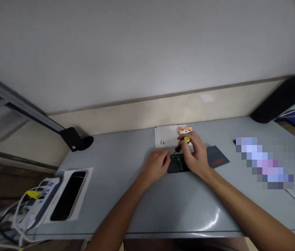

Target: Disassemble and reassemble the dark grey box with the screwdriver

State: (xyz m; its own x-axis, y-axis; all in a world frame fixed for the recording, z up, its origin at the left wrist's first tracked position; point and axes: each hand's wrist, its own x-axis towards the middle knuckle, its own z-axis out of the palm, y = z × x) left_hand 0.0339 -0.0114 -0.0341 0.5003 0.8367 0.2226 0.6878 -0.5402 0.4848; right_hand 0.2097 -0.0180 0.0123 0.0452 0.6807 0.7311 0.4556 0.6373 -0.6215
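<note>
My right hand (pixel 196 157) is closed around a small screwdriver (pixel 181 144) with a yellow and black handle. Its thin shaft slants down to the left, toward the upper left end of a green circuit board (pixel 179 161). The board lies in or on a flat dark piece (pixel 174 169), and my right fingers cover part of it. At the board's left end, my left hand (pixel 158 162) has its fingers curled in, gripping that edge; the fingertips are partly hidden. A flat grey sheet (pixel 217 157) with a reddish patch extends from beneath my right hand.
Behind my hands lies white paper (pixel 166 134) with several tiny dark pieces and an orange animal-face item (pixel 185 130). A phone (pixel 69 197) and a power strip (pixel 41 197) with cables are at left. A blurred-out object (pixel 265 162) and a black cylinder (pixel 275 101) stand right.
</note>
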